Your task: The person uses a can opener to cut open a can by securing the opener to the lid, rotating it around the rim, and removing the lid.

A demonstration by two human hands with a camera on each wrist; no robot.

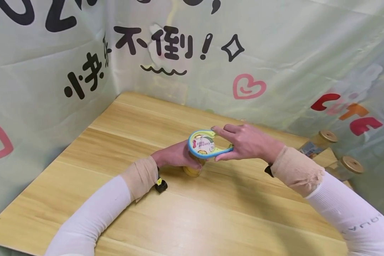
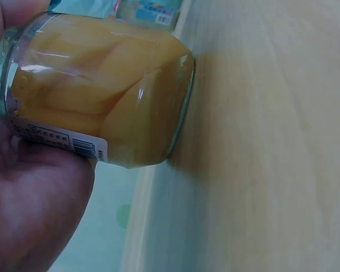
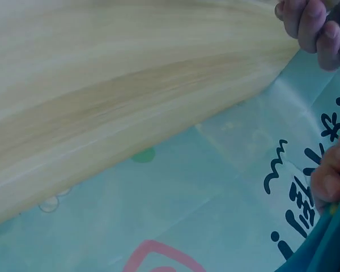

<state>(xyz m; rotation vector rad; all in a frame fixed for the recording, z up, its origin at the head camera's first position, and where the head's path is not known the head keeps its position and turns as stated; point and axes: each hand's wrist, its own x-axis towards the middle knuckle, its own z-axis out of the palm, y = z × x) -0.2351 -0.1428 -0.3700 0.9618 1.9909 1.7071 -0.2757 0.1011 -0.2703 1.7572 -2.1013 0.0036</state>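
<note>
In the head view my left hand (image 1: 176, 154) grips a glass jar (image 1: 192, 172) around its side, upright on the table. The left wrist view shows yellow-orange fruit pieces inside the jar (image 2: 102, 85) and a white label (image 2: 62, 139) with a barcode. A blue and yellow-green jar opener (image 1: 223, 152) sits around the jar's printed lid (image 1: 203, 143). My right hand (image 1: 248, 142) holds the opener by its handle end, fingers on the far side and thumb on the near side. The right wrist view catches only part of this hand (image 3: 333, 173) and the teal-looking opener (image 3: 323, 238).
Two glass containers with wooden-looking lids, one farther back (image 1: 328, 136) and one nearer (image 1: 352, 164), stand at the table's right side beyond my right forearm. A printed cloth (image 1: 211, 89) hangs behind and beside the wooden table (image 1: 140, 113).
</note>
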